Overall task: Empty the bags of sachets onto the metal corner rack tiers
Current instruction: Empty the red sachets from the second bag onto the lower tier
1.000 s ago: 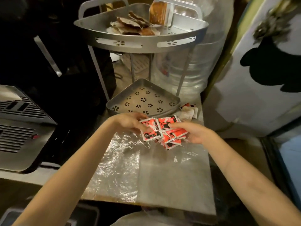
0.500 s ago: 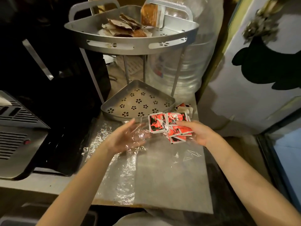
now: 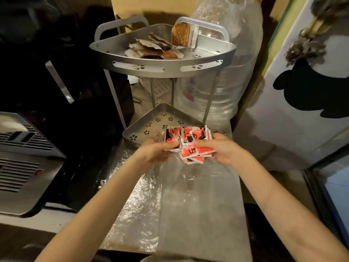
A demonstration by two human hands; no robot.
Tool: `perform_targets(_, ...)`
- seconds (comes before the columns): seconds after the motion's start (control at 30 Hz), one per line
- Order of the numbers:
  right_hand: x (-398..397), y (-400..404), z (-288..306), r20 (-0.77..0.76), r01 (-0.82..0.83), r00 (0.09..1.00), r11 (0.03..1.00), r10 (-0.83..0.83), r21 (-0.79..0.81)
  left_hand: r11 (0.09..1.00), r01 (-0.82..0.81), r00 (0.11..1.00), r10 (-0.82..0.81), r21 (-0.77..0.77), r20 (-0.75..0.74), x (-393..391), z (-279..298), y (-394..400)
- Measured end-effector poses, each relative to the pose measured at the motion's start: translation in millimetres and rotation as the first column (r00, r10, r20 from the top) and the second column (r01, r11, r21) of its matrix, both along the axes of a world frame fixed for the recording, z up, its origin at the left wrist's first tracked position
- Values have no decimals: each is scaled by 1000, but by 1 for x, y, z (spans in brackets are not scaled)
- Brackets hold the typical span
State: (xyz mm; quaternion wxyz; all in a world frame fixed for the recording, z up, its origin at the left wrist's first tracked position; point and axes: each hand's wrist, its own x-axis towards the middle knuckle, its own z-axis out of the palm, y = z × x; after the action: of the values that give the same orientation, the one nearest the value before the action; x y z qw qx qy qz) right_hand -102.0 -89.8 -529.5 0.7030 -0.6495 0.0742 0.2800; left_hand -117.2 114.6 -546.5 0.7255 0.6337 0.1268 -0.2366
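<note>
A clear plastic bag of red, black and white sachets (image 3: 190,143) is held between both hands just in front of the metal corner rack. My left hand (image 3: 156,155) grips its left side and my right hand (image 3: 221,149) grips its right side. The rack's lower tier (image 3: 151,125) is a perforated tray with flower-shaped holes and nothing lying on the part I can see. The upper tier (image 3: 162,68) holds several brown sachets (image 3: 154,48), one standing upright against the back rail.
An empty clear plastic bag (image 3: 139,201) lies flat on the grey counter (image 3: 204,214). A large water bottle in plastic wrap (image 3: 222,87) stands behind the rack. A grey vented appliance (image 3: 20,163) sits at the left. More sachets (image 3: 219,132) lie right of the lower tier.
My left hand let go of the bag, opened, then came back and took hold of its left side again. The bag has moved slightly up toward the lower tier.
</note>
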Motion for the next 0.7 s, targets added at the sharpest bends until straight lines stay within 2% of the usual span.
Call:
perform_targets(0.13,7,4,33,180,-86,981,994,72,72,991,-81,959,48,106,278,-2,46,4)
perform_targets(0.2,10,9,47,289,-111,954,989,79,97,981,-135,892,60,137,449,-5,71,6)
perform_targets(0.33,13,21,77,446,-124,895,966,11,225,980,-184,719,80,78,690,-13,115,10)
perform_targets(0.5,12,29,105,597,-162,801,941,-50,296,974,-205,525,24,99,851,-15,145,14)
perform_targets(0.63,14,32,110,648,-183,760,936,-59,300,958,-237,383,-59,160,922,-12,155,20)
perform_targets(0.7,16,31,108,657,-200,752,931,-53,305,953,-240,342,-94,184,935,-9,154,20)
